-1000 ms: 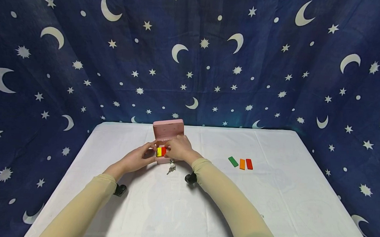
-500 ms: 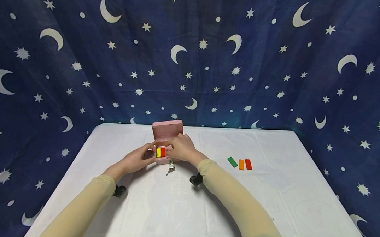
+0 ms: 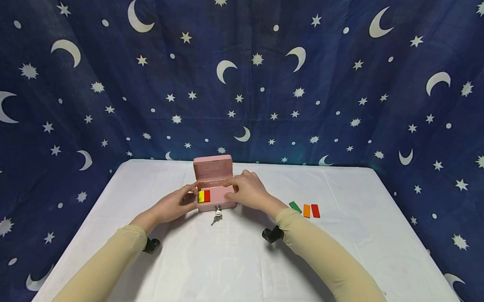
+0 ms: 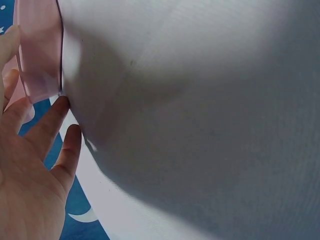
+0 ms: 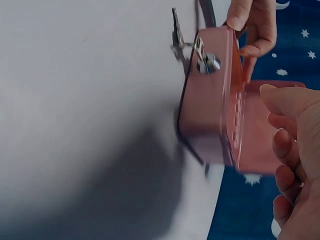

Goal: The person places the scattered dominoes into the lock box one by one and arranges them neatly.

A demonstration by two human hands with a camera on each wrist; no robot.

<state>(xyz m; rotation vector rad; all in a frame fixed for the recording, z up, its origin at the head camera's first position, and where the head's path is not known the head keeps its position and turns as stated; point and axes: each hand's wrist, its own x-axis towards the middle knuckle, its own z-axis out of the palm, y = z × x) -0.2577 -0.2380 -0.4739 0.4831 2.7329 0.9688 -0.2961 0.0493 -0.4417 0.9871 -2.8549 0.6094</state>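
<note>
A small pink lockbox (image 3: 217, 207) stands on the table with its lid (image 3: 213, 169) raised. Keys (image 3: 217, 218) hang from the lock at its front. Inside, at the left end, a yellow block (image 3: 201, 197) and a red block (image 3: 207, 196) lie side by side. My left hand (image 3: 172, 205) holds the box's left end, its thumb by the front corner and a finger near the hinge. Over the right end of the box is my right hand (image 3: 249, 190), fingers loosely bent, nothing held. In the right wrist view its thumb and fingers (image 5: 282, 145) stand apart.
To the right on the white tablecloth (image 3: 229, 267) lie a green block (image 3: 295, 207), an orange block (image 3: 306, 211) and another red block (image 3: 315, 211). A dark blue curtain (image 3: 188, 76) with moons and stars hangs around the table's back and sides.
My right hand has drawn back to the right, away from the red block in the box. The two blocks inside stay in place, and my left hand has kept its position.
</note>
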